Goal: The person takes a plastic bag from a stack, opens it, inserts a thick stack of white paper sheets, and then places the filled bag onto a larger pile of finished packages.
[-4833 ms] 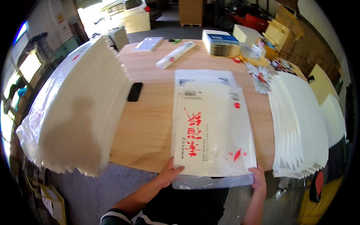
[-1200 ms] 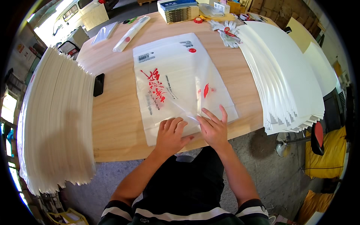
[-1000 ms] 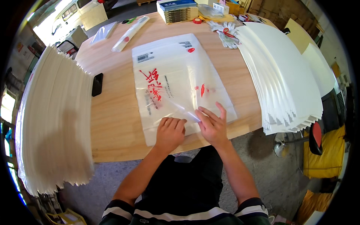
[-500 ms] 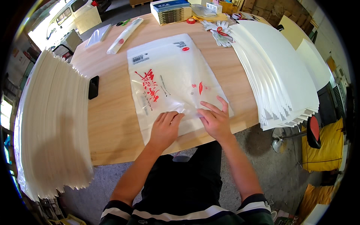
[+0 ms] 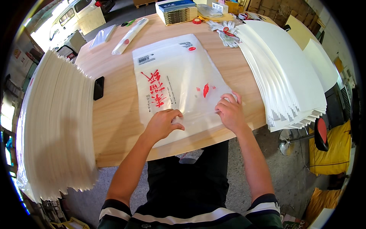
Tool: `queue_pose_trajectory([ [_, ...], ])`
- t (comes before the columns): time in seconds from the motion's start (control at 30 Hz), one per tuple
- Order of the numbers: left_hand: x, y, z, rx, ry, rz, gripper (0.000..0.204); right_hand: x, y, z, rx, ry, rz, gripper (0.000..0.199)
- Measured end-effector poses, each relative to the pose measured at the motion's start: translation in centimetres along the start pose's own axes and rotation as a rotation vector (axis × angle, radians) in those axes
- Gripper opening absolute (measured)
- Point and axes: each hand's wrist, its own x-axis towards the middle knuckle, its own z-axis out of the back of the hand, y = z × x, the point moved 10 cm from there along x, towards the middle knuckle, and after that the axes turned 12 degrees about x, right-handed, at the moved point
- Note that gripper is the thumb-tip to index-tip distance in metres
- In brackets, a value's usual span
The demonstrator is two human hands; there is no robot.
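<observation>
A large clear plastic bag (image 5: 179, 80) with red printing and white sheets inside lies flat on the wooden table (image 5: 114, 110), its near end at the table's front edge. My left hand (image 5: 162, 124) presses on the bag's near left part, fingers curled against the film. My right hand (image 5: 230, 110) rests on the bag's near right corner, fingers bent and pinching the film's edge. Both hands sit on the folded flap at the bag's opening.
A tall fanned stack of white sheets (image 5: 57, 126) overhangs the table's left side, another (image 5: 286, 72) the right. A black phone (image 5: 98, 87) lies left of the bag. At the far edge are a rolled packet (image 5: 129, 36), stacked booklets (image 5: 177, 11) and gloves (image 5: 225, 32).
Since the earliest frame the hands moved from the bag's bottom corners onto its near end. In the last second they spread apart along the flap, the right hand sliding to the right corner.
</observation>
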Motion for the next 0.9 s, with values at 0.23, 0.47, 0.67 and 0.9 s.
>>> queue_pose_trajectory([
  [0.23,1.1,2.4,-1.5,-0.171,0.224,0.327,0.039,-5.7,5.8,3.7,0.304,-0.574,-0.235,0.022],
  [0.47,2.4,0.7,-1.1,-0.225,0.123,0.199,0.03,-3.4,3.3,-10.8,1.458,-0.345,-0.963,0.021],
  [0.67,1.2,3.4,-0.5,-0.61,0.118,0.225,0.024,-3.0,1.9,-12.1,1.726,-0.491,-0.906,0.019],
  [0.9,-1.0,8.8,3.6,-1.229,-0.384,0.545,0.016,-6.4,-3.7,-10.9,2.154,-0.949,-1.072,0.019],
])
